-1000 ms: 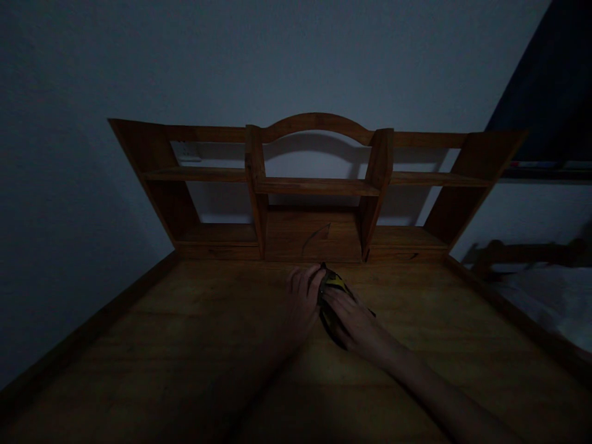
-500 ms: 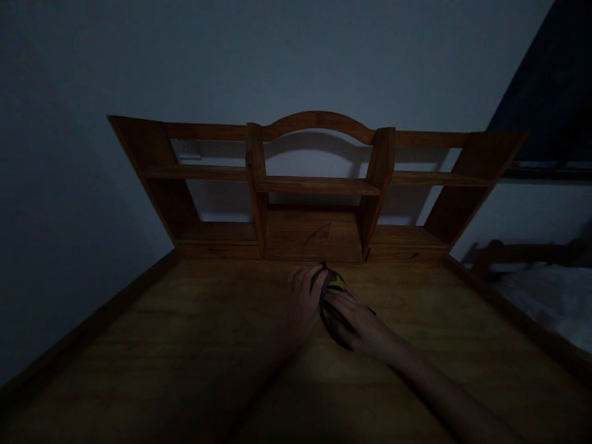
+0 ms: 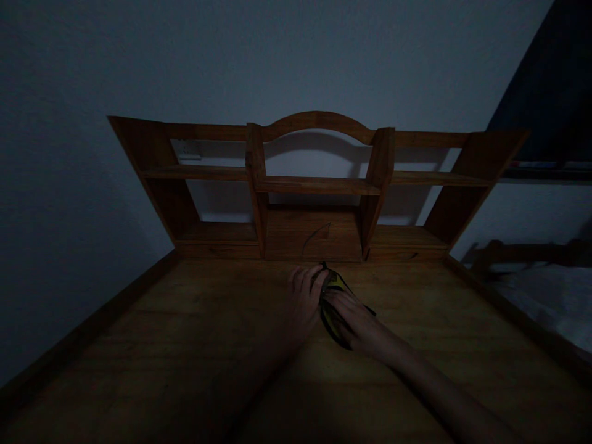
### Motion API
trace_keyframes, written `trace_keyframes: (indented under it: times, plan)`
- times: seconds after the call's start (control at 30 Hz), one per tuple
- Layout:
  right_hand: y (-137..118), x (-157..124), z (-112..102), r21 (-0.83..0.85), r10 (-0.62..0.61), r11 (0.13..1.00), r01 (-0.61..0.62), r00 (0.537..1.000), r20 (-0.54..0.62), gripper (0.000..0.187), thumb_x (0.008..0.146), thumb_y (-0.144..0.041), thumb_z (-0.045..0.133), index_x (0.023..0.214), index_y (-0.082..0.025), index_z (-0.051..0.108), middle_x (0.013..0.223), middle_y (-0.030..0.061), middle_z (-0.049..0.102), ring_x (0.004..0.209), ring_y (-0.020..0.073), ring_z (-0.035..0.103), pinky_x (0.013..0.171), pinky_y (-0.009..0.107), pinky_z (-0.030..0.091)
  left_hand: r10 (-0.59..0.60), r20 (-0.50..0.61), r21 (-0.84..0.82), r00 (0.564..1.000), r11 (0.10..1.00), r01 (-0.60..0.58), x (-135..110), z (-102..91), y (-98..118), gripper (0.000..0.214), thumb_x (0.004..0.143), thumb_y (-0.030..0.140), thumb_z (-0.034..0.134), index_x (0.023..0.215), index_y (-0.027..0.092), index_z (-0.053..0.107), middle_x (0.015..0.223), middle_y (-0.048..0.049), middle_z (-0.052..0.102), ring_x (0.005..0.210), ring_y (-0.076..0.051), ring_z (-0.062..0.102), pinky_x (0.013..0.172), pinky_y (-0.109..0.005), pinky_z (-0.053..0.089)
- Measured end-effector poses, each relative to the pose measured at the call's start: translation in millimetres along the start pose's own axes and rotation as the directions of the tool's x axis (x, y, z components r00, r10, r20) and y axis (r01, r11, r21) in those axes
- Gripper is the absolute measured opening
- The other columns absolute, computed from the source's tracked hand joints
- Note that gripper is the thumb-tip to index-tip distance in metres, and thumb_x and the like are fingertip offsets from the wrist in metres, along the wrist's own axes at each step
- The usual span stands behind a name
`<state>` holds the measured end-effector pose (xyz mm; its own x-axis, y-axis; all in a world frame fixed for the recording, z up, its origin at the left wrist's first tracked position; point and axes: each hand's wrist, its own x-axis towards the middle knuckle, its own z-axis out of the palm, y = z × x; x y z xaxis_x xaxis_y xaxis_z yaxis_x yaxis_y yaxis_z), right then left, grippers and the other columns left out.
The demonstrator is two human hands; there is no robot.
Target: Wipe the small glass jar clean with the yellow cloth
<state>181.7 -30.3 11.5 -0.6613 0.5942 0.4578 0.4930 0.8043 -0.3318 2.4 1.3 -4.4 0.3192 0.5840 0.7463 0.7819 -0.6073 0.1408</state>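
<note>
Pouch [image 3: 338,283], dark with yellow parts, apparently resting mid-worktop [image 3: 185,320], in front of the wooden shelf unit [image 3: 317,185]. Grasping its left edge with the left hand [image 3: 304,303], with fingers curled over; laying the right hand [image 3: 358,322] across its body, too dim to tell whether gripping or reaching inside. Calling, in all likelihood, for a firm left-hand hold, easing the right fingers along gently, pressing lightly against the seemingly soft sides and avoiding any tugging against the opposite hand in such poor light.
</note>
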Motion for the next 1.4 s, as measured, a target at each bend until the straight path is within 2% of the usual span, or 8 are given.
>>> trace_keyframes:
  times: [0.17, 0.33, 0.57, 1.0, 1.1, 1.23, 1.33, 1.4]
  plan:
    - [-4, 3, -5, 0.056, 0.019, 0.998, -0.018, 1.0, -0.01, 0.059, 0.083, -0.008, 0.048, 0.14, -0.021, 0.036, 0.135, 0.0107, 0.05, 0.128, 0.024, 0.042, 0.11, 0.046, 0.034, -0.006, -0.038, 0.029, 0.999, 1.0, 0.007, 0, 1.0, 1, 0.052, 0.081, 0.016, 0.05, 0.132, 0.017, 0.041, 0.133, -0.0111, 0.049, 0.125, -0.025, 0.042, 0.113, -0.05, 0.022]
    - [-11, 7, -15, 0.162, 0.087, 0.983, -0.083, 0.996, -0.013, 0.044, 0.092, -0.022, 0.048, 0.136, -0.024, 0.043, 0.134, 0.0082, 0.052, 0.123, 0.0212, 0.048, 0.108, 0.041, 0.037, -0.022, -0.075, 0.02, 0.997, 1.0, 0.023, -1, 2.4, 3, 0.053, 0.079, 0.014, 0.052, 0.131, 0.016, 0.042, 0.132, -0.0115, 0.05, 0.124, -0.026, 0.043, 0.112, -0.05, 0.024]
    - [-3, 6, -15, 0.315, 0.127, 0.942, -0.116, 0.992, -0.014, 0.039, 0.096, -0.032, 0.041, 0.134, -0.026, 0.049, 0.133, 0.0062, 0.056, 0.123, 0.0214, 0.05, 0.107, 0.043, 0.038, 0.002, -0.091, 0.01, 0.996, 1.0, -0.001, 0, 1.3, 4, 0.051, 0.081, 0.016, 0.051, 0.131, 0.016, 0.042, 0.13, -0.0125, 0.051, 0.123, -0.026, 0.045, 0.112, -0.052, 0.024]
    - [-2, 3, -11, 0.55, 0.337, 0.769, -0.325, 0.938, 0.084, 0.041, 0.091, -0.044, 0.05, 0.129, -0.028, 0.055, 0.133, 0.0034, 0.057, 0.123, 0.0234, 0.052, 0.108, 0.044, 0.036, 0.06, -0.034, 0.045, 0.998, 0.997, -0.058, 2, 1.7, 2, 0.045, 0.087, 0.018, 0.046, 0.132, 0.015, 0.041, 0.131, -0.0132, 0.05, 0.124, -0.026, 0.044, 0.11, -0.053, 0.026]
    - [-1, 2, -9, 0.625, 0.403, 0.676, -0.39, 0.906, 0.13, 0.042, 0.089, -0.046, 0.053, 0.126, -0.026, 0.058, 0.131, 0.0044, 0.059, 0.121, 0.0252, 0.053, 0.107, 0.047, 0.036, 0.099, 0.027, 0.052, 0.995, 0.994, -0.101, 3, 0.8, 1, 0.046, 0.086, 0.019, 0.047, 0.132, 0.014, 0.042, 0.131, -0.0134, 0.05, 0.123, -0.026, 0.044, 0.111, -0.052, 0.026]
    - [4, 1, -3, 0.779, 0.502, 0.44, -0.447, 0.842, 0.199, 0.045, 0.084, -0.045, 0.061, 0.123, -0.023, 0.061, 0.123, 0.0067, 0.064, 0.115, 0.0263, 0.058, 0.104, 0.048, 0.04, 0.102, 0.049, 0.045, 0.994, 0.993, -0.105, 4, 0.7, 0, 0.046, 0.088, 0.02, 0.045, 0.133, 0.014, 0.04, 0.131, -0.0137, 0.05, 0.124, -0.027, 0.044, 0.111, -0.053, 0.026]
    - [7, 2, 3, 0.864, 0.494, 0.288, -0.414, 0.837, 0.237, 0.045, 0.083, -0.041, 0.064, 0.123, -0.022, 0.06, 0.114, 0.0075, 0.068, 0.113, 0.026, 0.06, 0.102, 0.047, 0.042, 0.101, 0.027, 0.028, 0.995, 0.994, -0.102, 4, 1.8, -1, 0.047, 0.088, 0.021, 0.044, 0.134, 0.015, 0.038, 0.132, -0.0143, 0.049, 0.124, -0.028, 0.044, 0.11, -0.054, 0.026]
    - [8, 2, 6, 0.888, 0.491, 0.246, -0.389, 0.84, 0.233, 0.044, 0.082, -0.037, 0.065, 0.123, -0.023, 0.06, 0.113, 0.0072, 0.068, 0.112, 0.0257, 0.06, 0.102, 0.047, 0.042, 0.102, 0.029, 0.016, 0.994, 0.995, -0.102, 4, 1.9, -1, 0.05, 0.087, 0.021, 0.045, 0.135, 0.014, 0.037, 0.133, -0.0149, 0.048, 0.125, -0.029, 0.043, 0.11, -0.054, 0.026]
